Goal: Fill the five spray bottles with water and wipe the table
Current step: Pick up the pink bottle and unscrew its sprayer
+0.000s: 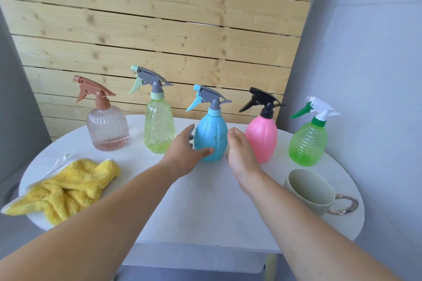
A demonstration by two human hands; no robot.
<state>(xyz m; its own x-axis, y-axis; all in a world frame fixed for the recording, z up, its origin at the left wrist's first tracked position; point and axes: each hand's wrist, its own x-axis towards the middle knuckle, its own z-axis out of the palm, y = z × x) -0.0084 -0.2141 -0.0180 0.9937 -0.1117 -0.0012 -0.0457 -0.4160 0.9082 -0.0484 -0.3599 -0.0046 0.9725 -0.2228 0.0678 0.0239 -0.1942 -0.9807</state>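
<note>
Several spray bottles stand in a row at the back of the round white table (205, 207): a clear pink one (107, 130) with some liquid at its bottom, a yellow-green one (159, 130), a blue one (213, 134), a pink one (261, 139) and a green one (307, 146). My left hand (185, 150) reaches to the blue bottle's left side, fingers spread, thumb touching its lower front. My right hand (239, 153) is open at the bottle's right side, close to it. A crumpled yellow cloth (66, 189) lies at the table's left.
A pale green mug (312, 189) with a metal ring handle lies tilted at the table's right front. A wooden slat panel (159, 29) stands behind the table, grey walls on both sides. The bottles stand close together.
</note>
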